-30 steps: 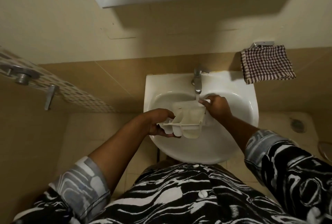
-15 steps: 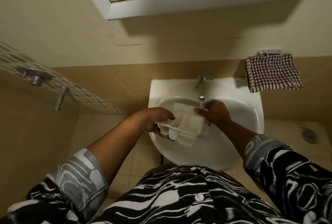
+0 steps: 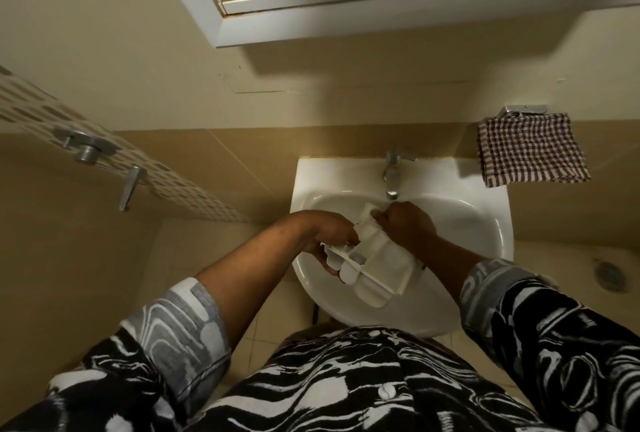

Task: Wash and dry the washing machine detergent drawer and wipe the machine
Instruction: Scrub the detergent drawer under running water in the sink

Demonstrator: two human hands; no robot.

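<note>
The off-white detergent drawer (image 3: 379, 263) with several compartments is held tilted over the white sink (image 3: 467, 223), below the metal tap (image 3: 392, 177). My left hand (image 3: 332, 234) grips its left end from the side, fingers curled under it. My right hand (image 3: 405, 223) holds the far end of the drawer near the tap, fingers curled on its edge. No water stream is visible from the tap.
A checked brown-and-white cloth (image 3: 531, 149) hangs on a wall holder right of the sink. A mirror cabinet (image 3: 346, 8) juts out overhead. A metal shower valve and lever (image 3: 104, 161) are on the left wall. A floor drain (image 3: 611, 274) lies at right.
The drawer has turned and dropped lower in the basin, its near end swinging toward me. The water stream seen one second ago is gone. The view has tilted upward.
</note>
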